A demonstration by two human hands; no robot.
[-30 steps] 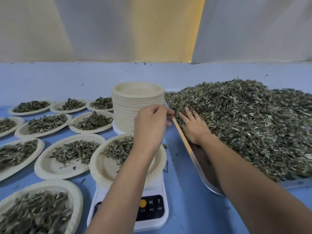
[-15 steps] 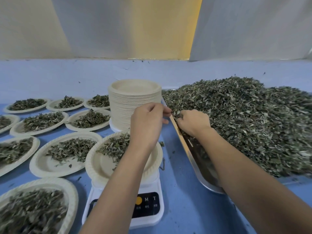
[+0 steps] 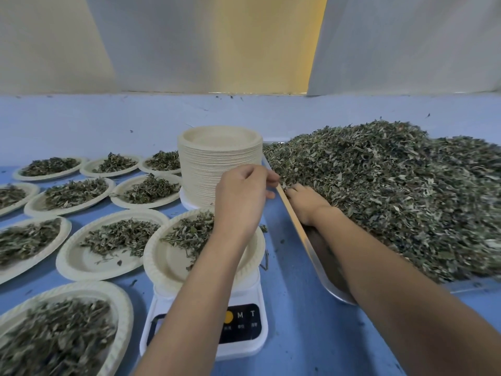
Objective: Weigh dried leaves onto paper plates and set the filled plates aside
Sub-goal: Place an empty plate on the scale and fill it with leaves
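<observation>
Head view: the left hand point(image 3: 242, 198) hangs over the far edge of the paper plate point(image 3: 160, 263) on the white scale point(image 3: 244, 348), fingers curled in, thumb and forefinger tip right at the metal tray's rim point(image 3: 296, 230); whether they pinch that rim cannot be told. The right hand point(image 3: 307, 206) lies inside the tray with its fingers bent down into the heap of dried leaves point(image 3: 393, 191), tips buried, so any grasp is hidden. The plate on the scale carries a small pile of leaves point(image 3: 189, 233), partly covered by the left forearm, which also blocks the scale's display. A tall stack of empty plates point(image 3: 219, 164) stands just behind the scale, touching the tray's corner. Filled plates point(image 3: 112, 241) are spread over the blue table point(image 3: 298, 335) to the left, several cut off by the picture's edge. The heap runs out of view on the right and is blurred there.
</observation>
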